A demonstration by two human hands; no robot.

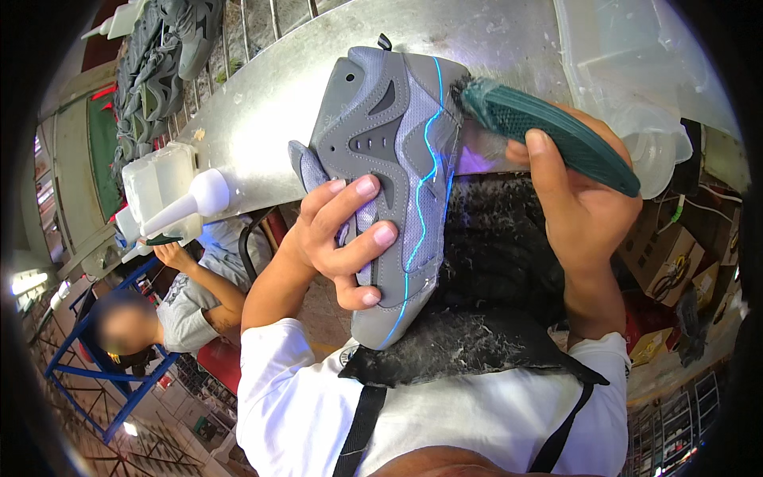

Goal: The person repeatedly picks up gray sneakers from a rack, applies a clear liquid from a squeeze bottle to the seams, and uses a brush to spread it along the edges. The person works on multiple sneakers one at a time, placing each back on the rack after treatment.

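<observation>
The person wears a white shirt point(469, 413) with loose, short sleeves point(274, 366), the cloth creased in soft folds. Over it sits a black apron point(477, 338), dull and wrinkled, streaked with pale smears and dust. Two flat black straps point(362, 429) run from its top corners across the chest. A small round dark print point(346, 354) shows beside the apron's left corner. Left hand point(338, 246) and right hand point(592, 199) are bare.

Beyond the green brush point(556, 123) my right hand point(584, 203) could pass over bare metal tabletop point(509, 44), with the gray shoe point(405, 163) blocking leftward and a translucent bin point(620, 44) rightward.
</observation>
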